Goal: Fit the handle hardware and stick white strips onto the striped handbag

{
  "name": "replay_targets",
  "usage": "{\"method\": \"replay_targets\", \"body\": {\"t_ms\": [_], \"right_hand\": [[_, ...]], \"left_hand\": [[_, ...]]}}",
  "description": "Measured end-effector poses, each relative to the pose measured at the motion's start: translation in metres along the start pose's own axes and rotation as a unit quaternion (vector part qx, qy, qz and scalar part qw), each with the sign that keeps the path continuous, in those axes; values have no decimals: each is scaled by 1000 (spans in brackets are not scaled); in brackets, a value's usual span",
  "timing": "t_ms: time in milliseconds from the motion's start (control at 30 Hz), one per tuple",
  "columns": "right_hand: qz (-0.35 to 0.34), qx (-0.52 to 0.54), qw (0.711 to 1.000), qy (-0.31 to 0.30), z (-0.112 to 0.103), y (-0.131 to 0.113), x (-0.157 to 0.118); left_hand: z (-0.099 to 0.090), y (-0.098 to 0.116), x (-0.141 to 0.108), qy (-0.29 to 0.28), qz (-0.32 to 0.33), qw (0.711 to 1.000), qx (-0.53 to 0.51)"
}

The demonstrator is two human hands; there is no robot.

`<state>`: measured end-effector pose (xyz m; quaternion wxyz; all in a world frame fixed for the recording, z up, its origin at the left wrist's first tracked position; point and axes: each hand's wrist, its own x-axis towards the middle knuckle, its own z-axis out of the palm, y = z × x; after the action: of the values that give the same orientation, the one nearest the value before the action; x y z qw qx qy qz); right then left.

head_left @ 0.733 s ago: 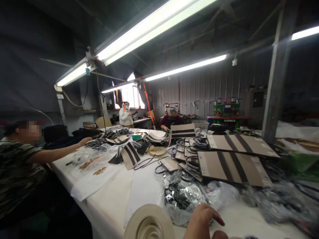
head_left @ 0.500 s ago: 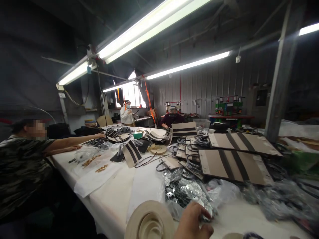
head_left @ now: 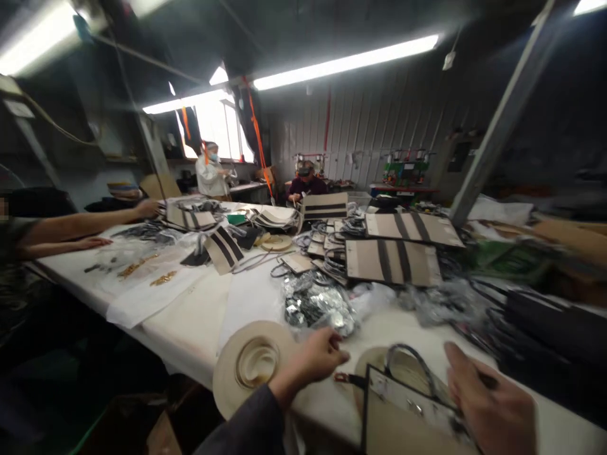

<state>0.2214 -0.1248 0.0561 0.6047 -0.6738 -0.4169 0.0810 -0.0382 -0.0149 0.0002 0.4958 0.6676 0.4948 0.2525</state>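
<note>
My left hand (head_left: 318, 357) reaches over the white table beside a cream tape roll (head_left: 256, 363), its fingers curled near the pile of small metal pieces in plastic (head_left: 320, 303); what they hold, if anything, is too small to make out. My right hand (head_left: 493, 401), blurred, is at the lower right with bent fingers, close to a beige bag panel (head_left: 408, 420) with a dark edge and a dark looped handle. A second round roll (head_left: 412, 373) lies partly under that handle.
Striped beige panels (head_left: 393, 260) and dark handles are heaped across the white table (head_left: 199, 316). Dark bags (head_left: 554, 335) lie at the right. At the left, a person's arms (head_left: 90, 224) stretch over the table. Two people sit or stand farther back.
The view has tilted down and turned right. My left hand now shows with its forearm, and my right hand and the beige bag panel have come into view.
</note>
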Motion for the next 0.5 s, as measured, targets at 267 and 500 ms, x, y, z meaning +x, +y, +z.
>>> {"method": "replay_targets", "body": {"t_ms": [267,500], "right_hand": [[28,97,994,-49,3,23,7],[13,146,988,-37,5,27,15]], "left_hand": [[7,8,3,-88,33,994,-59],[23,16,-2,-112,69,991,-18]]}}
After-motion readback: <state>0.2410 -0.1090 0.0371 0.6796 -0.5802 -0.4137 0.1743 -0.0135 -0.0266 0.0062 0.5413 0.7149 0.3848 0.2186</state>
